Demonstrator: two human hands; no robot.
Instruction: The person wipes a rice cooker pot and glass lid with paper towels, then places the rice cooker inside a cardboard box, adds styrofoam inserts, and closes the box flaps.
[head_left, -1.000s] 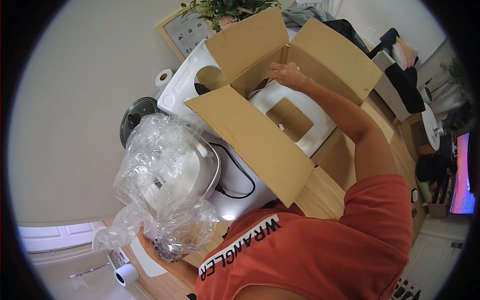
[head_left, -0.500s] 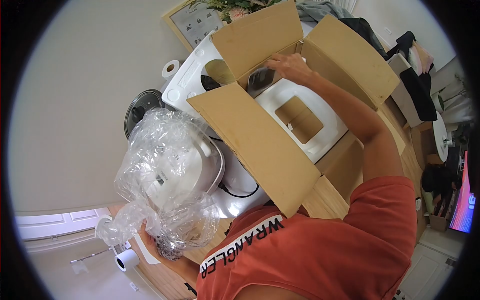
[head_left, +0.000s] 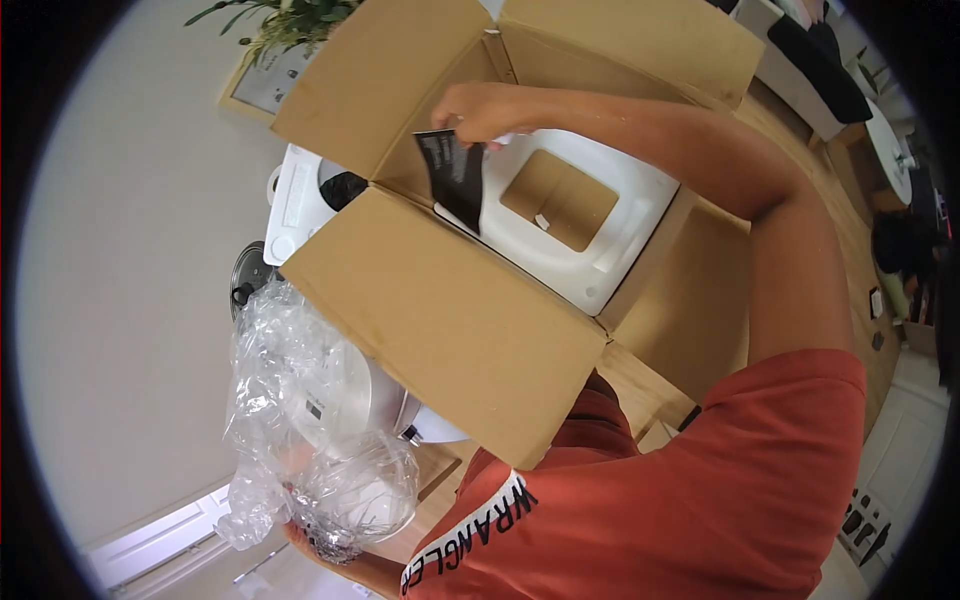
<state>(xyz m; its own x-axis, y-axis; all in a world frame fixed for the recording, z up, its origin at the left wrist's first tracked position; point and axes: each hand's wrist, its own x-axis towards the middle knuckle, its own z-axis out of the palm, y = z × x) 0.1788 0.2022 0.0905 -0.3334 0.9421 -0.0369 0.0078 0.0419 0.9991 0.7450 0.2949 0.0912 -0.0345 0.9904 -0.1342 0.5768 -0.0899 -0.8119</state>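
Note:
My right hand (head_left: 478,110) is inside the open cardboard box (head_left: 440,320), pinching a thin black booklet (head_left: 455,178) with light print by its top edge. The booklet hangs upright beside a white foam insert (head_left: 628,190), which has a square opening with cardboard showing through. At the lower left, my left hand (head_left: 298,505) grips a crinkled clear plastic bag (head_left: 265,400); the plastic partly hides its fingers. Inside that bag is a white rounded appliance (head_left: 335,400) with a small dark label. A plug (head_left: 411,435) shows beside it.
Another white foam piece (head_left: 297,205) lies behind the box's left flap. A dark glass lid (head_left: 248,275) leans by the wall. Flowers (head_left: 285,30) and a framed sign (head_left: 262,85) stand at the back. A sofa and a round white table (head_left: 885,165) are off to the right.
My right hand has lifted the black booklet, so more of it shows above the foam. The view has shifted, and my left hand still holds the bagged appliance.

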